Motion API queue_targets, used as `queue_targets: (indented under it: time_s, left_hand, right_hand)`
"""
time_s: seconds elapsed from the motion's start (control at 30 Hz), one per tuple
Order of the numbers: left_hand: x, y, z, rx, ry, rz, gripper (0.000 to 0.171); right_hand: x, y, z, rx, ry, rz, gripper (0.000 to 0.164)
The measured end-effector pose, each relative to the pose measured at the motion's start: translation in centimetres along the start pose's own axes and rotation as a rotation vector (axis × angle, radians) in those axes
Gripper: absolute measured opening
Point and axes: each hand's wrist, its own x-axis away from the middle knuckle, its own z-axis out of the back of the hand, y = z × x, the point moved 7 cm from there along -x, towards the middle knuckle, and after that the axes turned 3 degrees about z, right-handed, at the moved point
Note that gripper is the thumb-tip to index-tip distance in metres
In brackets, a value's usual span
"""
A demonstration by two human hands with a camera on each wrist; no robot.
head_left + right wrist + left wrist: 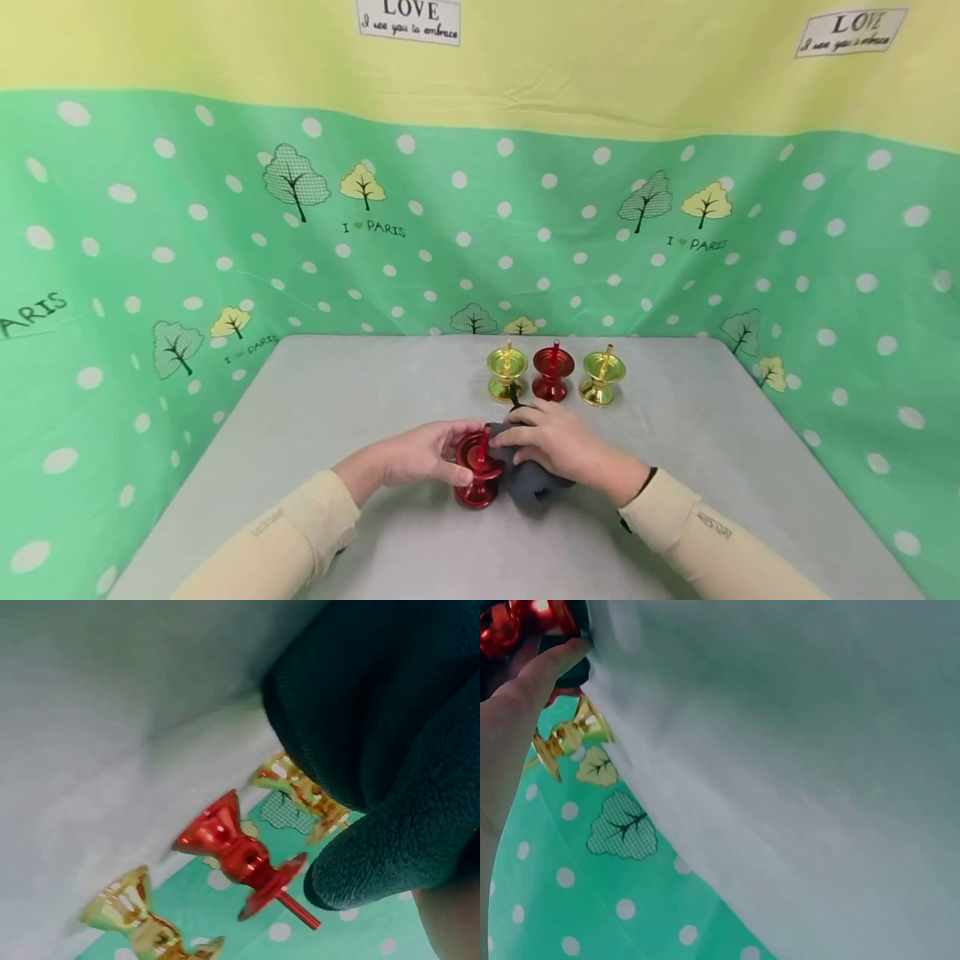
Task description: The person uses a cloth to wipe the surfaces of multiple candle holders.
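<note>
Near the middle of the table, my left hand (416,454) grips a red metallic candle holder (477,493) between thumb and fingers. The holder stands upright, with a wide dish, a flared foot and a thin stem in its centre. My right hand (566,443) holds a dark grey cloth (531,483) bunched against the right side of the dish. In the right wrist view the cloth (386,851) fills the upper right and covers most of the fingers. At the top left corner of the left wrist view, the shiny red holder (553,616) shows only in part beside the thumb.
Behind my hands, a gold candle holder (507,368), a red one (551,387) and another gold one (601,392) stand in a row on the grey table (360,375). A green and yellow printed curtain (420,275) hangs around the table's back and sides.
</note>
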Motion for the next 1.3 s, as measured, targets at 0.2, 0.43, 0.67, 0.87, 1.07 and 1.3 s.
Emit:
queue_targets:
  time_s: [0.2, 0.43, 0.67, 0.87, 1.07, 1.3]
  left_hand:
    - [0.1, -0.5, 0.1, 0.021, -0.011, 0.012, 0.078]
    - [0.3, -0.5, 0.3, 0.031, 0.015, 0.014, 0.081]
    - [-0.2, -0.5, 0.7, 0.079, 0.115, -0.005, 0.068]
    - [0.1, -0.5, 1.5, 0.113, 0.352, -0.044, 0.051]
    - [-0.6, 0.1, 1.0, -0.034, 0.432, -0.065, 0.068]
    - [-1.2, 0.0, 1.1, -0.037, 0.357, -0.096, 0.06]
  right_hand:
    - [-0.4, 1.7, 1.6, 0.136, -0.069, -0.237, 0.03]
    - [0.8, 0.2, 2.8, -0.07, -0.1, -0.27, 0.036]
    - [0.6, -2.0, 1.0, -0.057, -0.114, -0.209, 0.033]
    - [-0.2, -1.4, 0.5, -0.041, -0.161, -0.464, 0.029]
    - [-1.4, -1.3, 0.2, -0.079, -0.187, -0.643, 0.032]
    - [-1.1, -1.5, -0.2, -0.106, -0.103, -0.48, 0.029]
